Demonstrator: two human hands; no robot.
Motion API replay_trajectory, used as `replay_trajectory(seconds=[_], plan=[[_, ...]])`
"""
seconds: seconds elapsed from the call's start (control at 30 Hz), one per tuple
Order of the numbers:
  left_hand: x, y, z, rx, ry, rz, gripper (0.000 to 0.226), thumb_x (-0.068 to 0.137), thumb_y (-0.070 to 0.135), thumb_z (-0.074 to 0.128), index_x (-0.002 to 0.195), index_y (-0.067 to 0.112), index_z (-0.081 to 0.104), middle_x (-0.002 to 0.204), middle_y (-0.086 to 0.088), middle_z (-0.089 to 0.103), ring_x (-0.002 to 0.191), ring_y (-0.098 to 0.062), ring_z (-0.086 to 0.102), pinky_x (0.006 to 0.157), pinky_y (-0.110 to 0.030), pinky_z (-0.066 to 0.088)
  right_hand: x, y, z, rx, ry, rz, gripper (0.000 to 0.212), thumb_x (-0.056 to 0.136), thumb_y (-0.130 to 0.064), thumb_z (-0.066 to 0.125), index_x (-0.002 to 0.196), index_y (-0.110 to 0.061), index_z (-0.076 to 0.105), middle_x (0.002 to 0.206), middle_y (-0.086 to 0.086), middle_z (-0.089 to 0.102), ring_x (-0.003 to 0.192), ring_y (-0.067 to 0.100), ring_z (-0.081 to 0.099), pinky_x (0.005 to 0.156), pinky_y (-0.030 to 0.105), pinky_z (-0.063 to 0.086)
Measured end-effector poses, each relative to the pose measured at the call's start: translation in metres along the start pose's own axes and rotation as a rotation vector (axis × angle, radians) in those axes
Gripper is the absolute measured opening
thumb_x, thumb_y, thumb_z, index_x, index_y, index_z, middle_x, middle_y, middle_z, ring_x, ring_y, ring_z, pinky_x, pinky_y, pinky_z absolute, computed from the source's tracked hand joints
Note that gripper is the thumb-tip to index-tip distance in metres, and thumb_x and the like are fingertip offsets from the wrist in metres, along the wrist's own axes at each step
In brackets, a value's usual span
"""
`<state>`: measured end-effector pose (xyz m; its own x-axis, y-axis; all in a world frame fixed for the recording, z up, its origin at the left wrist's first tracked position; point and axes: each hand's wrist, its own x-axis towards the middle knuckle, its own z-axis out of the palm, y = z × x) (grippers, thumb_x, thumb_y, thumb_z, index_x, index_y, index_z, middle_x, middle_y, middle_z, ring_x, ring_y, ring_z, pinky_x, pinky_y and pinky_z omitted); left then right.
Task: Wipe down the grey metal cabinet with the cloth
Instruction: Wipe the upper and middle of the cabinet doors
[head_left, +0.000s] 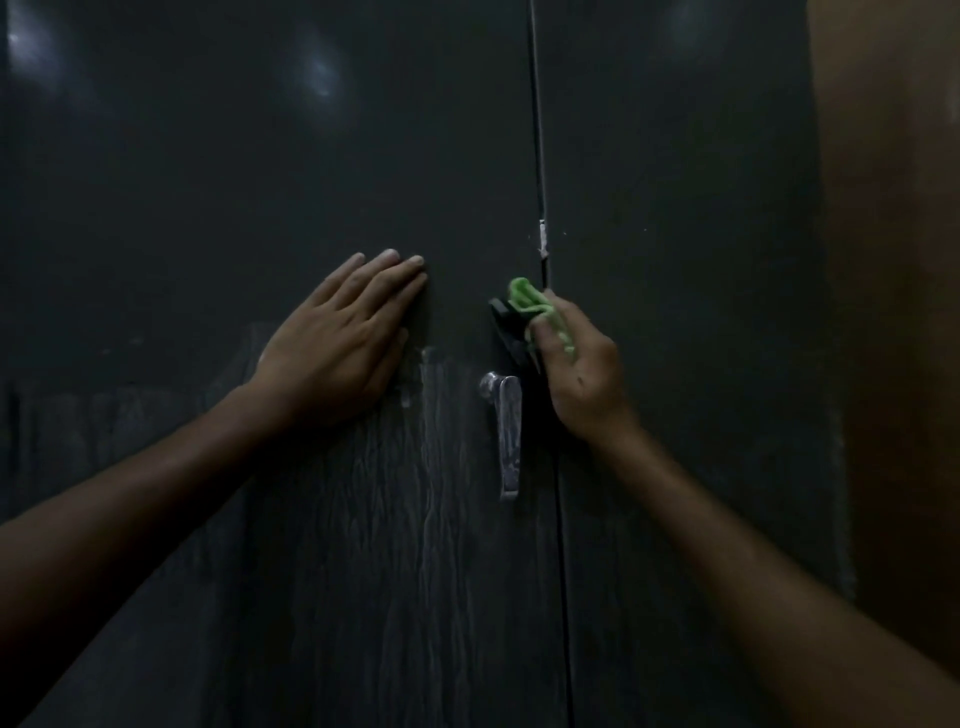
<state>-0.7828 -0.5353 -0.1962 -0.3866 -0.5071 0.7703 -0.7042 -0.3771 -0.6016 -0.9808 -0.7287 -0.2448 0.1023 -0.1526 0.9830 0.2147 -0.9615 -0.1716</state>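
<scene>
Green cloth (540, 317) is being held bunched in the right hand (582, 374), grip clamped on it, just right of frame centre. Cloth is being pressed against a small black fitting (503, 317) beside the vertical seam (543, 156) between the two doors. Chrome lever handle (506, 436) is hanging just below the fitting, pointing down, left of the right wrist. Left hand (337, 343) is being laid flat on the left door, grip apart, fingers (384, 275) spread and pointing up-right, nothing held. Grey metal cabinet (260, 156) is filling most of the frame; pale streaks are showing on the lower left door, under and right of the left hand. Brown wall (898, 312) is showing along the right edge.
</scene>
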Motion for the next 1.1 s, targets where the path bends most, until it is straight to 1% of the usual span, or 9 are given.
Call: replay_trajectory(seconds=[0.07, 0.2, 0.33, 0.47, 0.63, 0.77, 0.93, 1.0, 1.1], plan=[[0.001, 0.003, 0.000, -0.020, 0.006, -0.026, 0.060, 0.109, 0.034, 0.031, 0.161, 0.004, 0.035, 0.169, -0.013, 0.034, 0.159, -0.031, 0.026, 0.132, -0.049, 0.016, -0.023, -0.010, 0.003, 0.070, 0.091, 0.150, 0.037, 0.104, -0.033, 0.052, 0.132, -0.014, 0.065, 0.120, 0.000, 0.072, 0.112, 0.014, 0.068, 0.096, 0.046, 0.055], [-0.001, 0.010, 0.000, -0.056, 0.008, -0.059, 0.060, 0.107, 0.035, 0.031, 0.159, 0.006, 0.041, 0.168, -0.013, 0.036, 0.159, -0.031, 0.027, 0.133, -0.049, 0.013, -0.057, -0.028, 0.025, 0.051, 0.103, 0.272, 0.039, 0.100, -0.046, 0.052, 0.123, -0.018, 0.068, 0.108, 0.003, 0.069, 0.107, 0.023, 0.064, 0.092, 0.045, 0.054], [-0.001, 0.011, -0.005, -0.056, -0.002, -0.052, 0.061, 0.106, 0.036, 0.030, 0.157, 0.006, 0.043, 0.168, -0.014, 0.036, 0.158, -0.032, 0.028, 0.132, -0.049, 0.013, -0.092, -0.042, 0.054, -0.121, 0.203, 0.338, 0.033, 0.096, -0.043, 0.063, 0.116, -0.016, 0.061, 0.102, -0.004, 0.056, 0.096, 0.016, 0.052, 0.081, 0.024, 0.048], [-0.003, 0.011, -0.007, -0.005, -0.031, -0.039, 0.063, 0.107, 0.038, 0.026, 0.160, 0.006, 0.039, 0.170, -0.015, 0.031, 0.160, -0.032, 0.023, 0.133, -0.050, 0.013, -0.118, -0.043, 0.067, -0.171, 0.201, 0.335, 0.032, 0.098, -0.043, 0.057, 0.111, -0.013, 0.057, 0.100, -0.004, 0.053, 0.095, 0.017, 0.053, 0.081, 0.042, 0.051], [-0.005, 0.012, -0.009, 0.020, -0.041, -0.040, 0.065, 0.108, 0.040, 0.024, 0.162, 0.007, 0.035, 0.172, -0.013, 0.027, 0.161, -0.031, 0.019, 0.133, -0.049, 0.011, -0.073, -0.043, 0.071, -0.167, 0.301, 0.400, 0.033, 0.099, -0.053, 0.054, 0.096, -0.020, 0.056, 0.088, -0.006, 0.060, 0.079, 0.013, 0.057, 0.062, 0.026, 0.040], [-0.004, 0.013, -0.008, 0.039, -0.028, -0.036, 0.063, 0.107, 0.037, 0.027, 0.162, 0.006, 0.036, 0.171, -0.014, 0.028, 0.161, -0.032, 0.021, 0.132, -0.050, 0.012, -0.094, -0.033, 0.058, 0.061, 0.223, 0.389, 0.031, 0.102, -0.045, 0.056, 0.078, -0.026, 0.054, 0.063, -0.015, 0.057, 0.056, 0.002, 0.053, 0.053, 0.017, 0.040], [-0.005, 0.015, -0.008, 0.060, -0.041, -0.041, 0.064, 0.108, 0.038, 0.024, 0.163, 0.007, 0.033, 0.172, -0.014, 0.026, 0.162, -0.032, 0.018, 0.132, -0.051, 0.011, -0.068, -0.033, 0.047, 0.260, 0.153, 0.543, 0.053, 0.103, -0.044, 0.056, 0.067, -0.005, 0.056, 0.059, 0.014, 0.061, 0.055, 0.015, 0.055, 0.051, 0.029, 0.043], [-0.004, 0.014, -0.007, 0.060, -0.034, -0.035, 0.064, 0.108, 0.039, 0.024, 0.162, 0.006, 0.034, 0.172, -0.015, 0.026, 0.162, -0.032, 0.019, 0.132, -0.051, 0.011, -0.062, -0.037, 0.052, 0.190, 0.244, 0.540, 0.055, 0.102, -0.048, 0.056, 0.057, -0.017, 0.048, 0.047, -0.005, 0.050, 0.045, 0.007, 0.047, 0.043, 0.023, 0.036], [-0.006, 0.014, -0.008, 0.051, -0.024, -0.038, 0.064, 0.108, 0.039, 0.025, 0.162, 0.006, 0.035, 0.171, -0.015, 0.028, 0.161, -0.032, 0.020, 0.132, -0.051, 0.012, -0.080, -0.039, 0.060, 0.147, 0.290, 0.466, 0.050, 0.103, -0.046, 0.056, 0.059, -0.023, 0.045, 0.047, -0.012, 0.047, 0.043, 0.001, 0.044, 0.041, 0.019, 0.035]])
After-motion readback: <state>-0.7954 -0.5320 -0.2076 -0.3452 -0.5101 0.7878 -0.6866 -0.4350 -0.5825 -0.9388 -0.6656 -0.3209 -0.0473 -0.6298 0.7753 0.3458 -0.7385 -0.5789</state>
